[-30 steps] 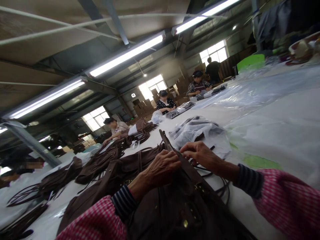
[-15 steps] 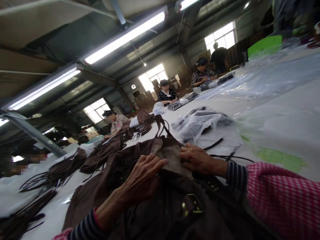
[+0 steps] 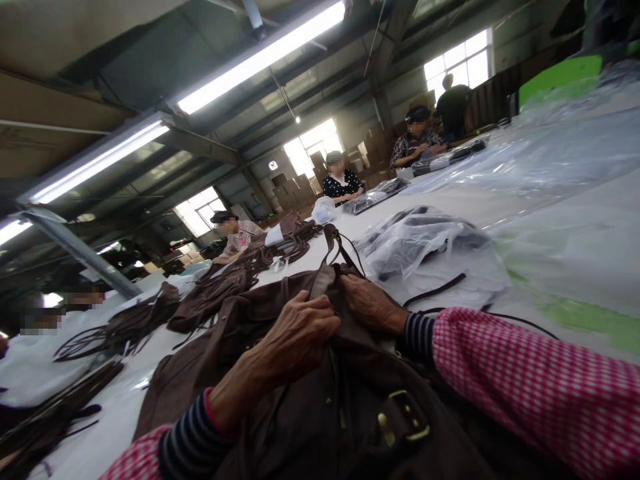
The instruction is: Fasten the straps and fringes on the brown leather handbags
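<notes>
A large dark brown bag [image 3: 360, 393] with brass buckles and eyelets lies in front of me, its straps pointing away. My left hand [image 3: 303, 330] is closed on the fabric near the bag's top edge, fingers curled. Just to its right, my right hand [image 3: 367, 300] grips the same edge close to the strap base, its fingertips partly hidden behind the cloth. A lighter grey-brown lining [image 3: 321, 281] shows between the two hands.
More brown bags [image 3: 213, 293] are heaped at the left on the white table. A plastic-wrapped dark item [image 3: 420, 240] sits beyond my right hand, with clear plastic sheets [image 3: 545, 160] farther right. Several people work along the far side.
My left hand has curled from a flatter pose into a grip. My right hand has moved left and inward at the bag's edge, covering part of the lining. The view has shifted slightly.
</notes>
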Demonstrator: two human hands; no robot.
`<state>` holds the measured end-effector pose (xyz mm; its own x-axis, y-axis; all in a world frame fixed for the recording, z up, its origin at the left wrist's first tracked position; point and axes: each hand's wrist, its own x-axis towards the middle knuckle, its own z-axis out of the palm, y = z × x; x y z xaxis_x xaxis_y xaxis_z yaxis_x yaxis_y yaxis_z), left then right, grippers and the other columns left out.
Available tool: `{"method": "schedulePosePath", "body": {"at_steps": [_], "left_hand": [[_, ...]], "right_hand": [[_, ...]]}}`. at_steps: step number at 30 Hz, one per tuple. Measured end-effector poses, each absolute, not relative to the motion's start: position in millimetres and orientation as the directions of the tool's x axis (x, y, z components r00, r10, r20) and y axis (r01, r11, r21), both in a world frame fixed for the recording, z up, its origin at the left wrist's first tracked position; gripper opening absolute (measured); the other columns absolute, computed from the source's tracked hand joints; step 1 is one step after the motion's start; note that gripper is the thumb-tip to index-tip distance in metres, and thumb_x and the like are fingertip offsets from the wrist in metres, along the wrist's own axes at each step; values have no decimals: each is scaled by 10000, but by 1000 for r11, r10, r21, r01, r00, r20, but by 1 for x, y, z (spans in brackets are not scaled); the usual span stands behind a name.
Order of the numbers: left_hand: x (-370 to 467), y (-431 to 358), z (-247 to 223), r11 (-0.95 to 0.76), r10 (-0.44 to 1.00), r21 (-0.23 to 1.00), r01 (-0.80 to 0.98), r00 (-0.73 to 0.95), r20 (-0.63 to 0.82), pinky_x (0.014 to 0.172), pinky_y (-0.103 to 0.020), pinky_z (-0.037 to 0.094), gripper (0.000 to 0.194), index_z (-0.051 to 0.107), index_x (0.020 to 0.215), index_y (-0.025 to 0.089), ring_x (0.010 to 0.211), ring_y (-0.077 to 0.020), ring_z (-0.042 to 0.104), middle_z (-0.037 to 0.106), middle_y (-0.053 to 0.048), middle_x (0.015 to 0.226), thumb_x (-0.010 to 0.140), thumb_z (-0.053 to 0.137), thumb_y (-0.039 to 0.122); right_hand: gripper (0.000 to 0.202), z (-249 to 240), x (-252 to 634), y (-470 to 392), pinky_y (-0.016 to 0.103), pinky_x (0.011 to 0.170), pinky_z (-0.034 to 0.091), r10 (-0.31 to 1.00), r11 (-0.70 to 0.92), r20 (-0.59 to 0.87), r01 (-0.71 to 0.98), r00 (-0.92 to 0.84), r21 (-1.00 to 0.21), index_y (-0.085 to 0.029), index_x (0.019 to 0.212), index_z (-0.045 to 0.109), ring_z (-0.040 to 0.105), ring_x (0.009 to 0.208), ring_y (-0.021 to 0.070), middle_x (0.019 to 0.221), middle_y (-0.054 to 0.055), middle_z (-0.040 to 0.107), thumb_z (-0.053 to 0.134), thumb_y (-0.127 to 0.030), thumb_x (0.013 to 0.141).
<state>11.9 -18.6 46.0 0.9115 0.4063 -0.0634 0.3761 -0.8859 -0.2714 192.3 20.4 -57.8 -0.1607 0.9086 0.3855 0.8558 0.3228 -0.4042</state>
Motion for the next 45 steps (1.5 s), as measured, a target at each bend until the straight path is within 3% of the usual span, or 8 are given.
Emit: {"method": "schedulePosePath", "body": {"at_steps": [6, 9, 13, 19, 27, 31, 36, 45], "left_hand": [[1, -43, 68, -838, 507, -245, 488, 862, -16, 823, -372, 341, 108, 546, 737, 195, 819, -172, 568, 607, 9, 782, 708, 539, 91], [-6, -50, 62, -811, 585, -62, 582, 809, -55, 1049, -433, 343, 214, 642, 1094, 264, 990, -204, 615, 659, 9, 1025, 883, 614, 291], [-4, -51, 42, -739, 667, 31, 673, 737, -111, 1140, -619, 286, 549, 441, 1460, 387, 1177, -264, 578, 631, -35, 1238, 974, 463, 640], [5, -53, 17, -775, 625, -181, 605, 777, -78, 1042, -763, 300, 519, 665, 991, 253, 1064, -263, 571, 642, -34, 1022, 968, 374, 683], [-4, -55, 17, -834, 490, -288, 470, 872, 2, 1147, -679, 186, 451, 641, 959, 229, 1416, -291, 373, 654, -62, 1204, 1015, 381, 593], [4, -50, 34, -800, 583, -214, 560, 811, -58, 1005, -557, 383, 509, 631, 939, 250, 1078, -239, 598, 674, -10, 917, 1050, 243, 561], [19, -38, 41, -707, 686, -264, 656, 727, -32, 770, -389, 468, 444, 583, 1017, 232, 873, -216, 614, 640, -43, 946, 1076, 201, 450], [38, -48, 35, -740, 651, -375, 559, 736, -186, 927, -730, 430, 263, 619, 1043, 242, 931, -263, 570, 645, -61, 935, 1042, 384, 358]], "right_hand": [[247, -71, 195, 4, 311, 736, 455, 870, 384, 445, 855, -210, -348, -146, 1155, 567, 632, 922, 224, 1155, 119, 603, 473, -162, 926], [263, -68, 195, -2, 322, 794, 461, 857, 422, 451, 843, -251, -333, -165, 1197, 587, 615, 988, 240, 1157, 115, 591, 498, -240, 961], [283, -69, 195, -6, 341, 821, 454, 827, 473, 467, 836, -313, -278, -225, 1189, 646, 573, 1079, 265, 1209, 114, 573, 502, -392, 1011], [227, -69, 194, -5, 316, 761, 447, 742, 606, 479, 775, -469, -180, -203, 1116, 671, 587, 1049, 247, 1179, 104, 605, 496, -316, 1025], [248, -64, 176, 1, 309, 746, 452, 812, 541, 387, 812, -436, -220, -105, 1165, 613, 674, 952, 252, 1123, 167, 683, 425, -128, 1005], [224, -60, 181, 4, 297, 759, 435, 849, 479, 382, 836, -364, -269, -93, 1124, 626, 682, 958, 249, 1071, 154, 713, 447, -156, 1005], [190, -54, 191, 10, 280, 742, 426, 864, 472, 348, 827, -365, -305, -139, 973, 689, 698, 923, 234, 979, 114, 745, 533, -245, 996], [193, -62, 196, 14, 292, 757, 427, 846, 503, 377, 797, -376, -335, -119, 1027, 669, 696, 958, 256, 1002, 152, 739, 492, -109, 950]]}}
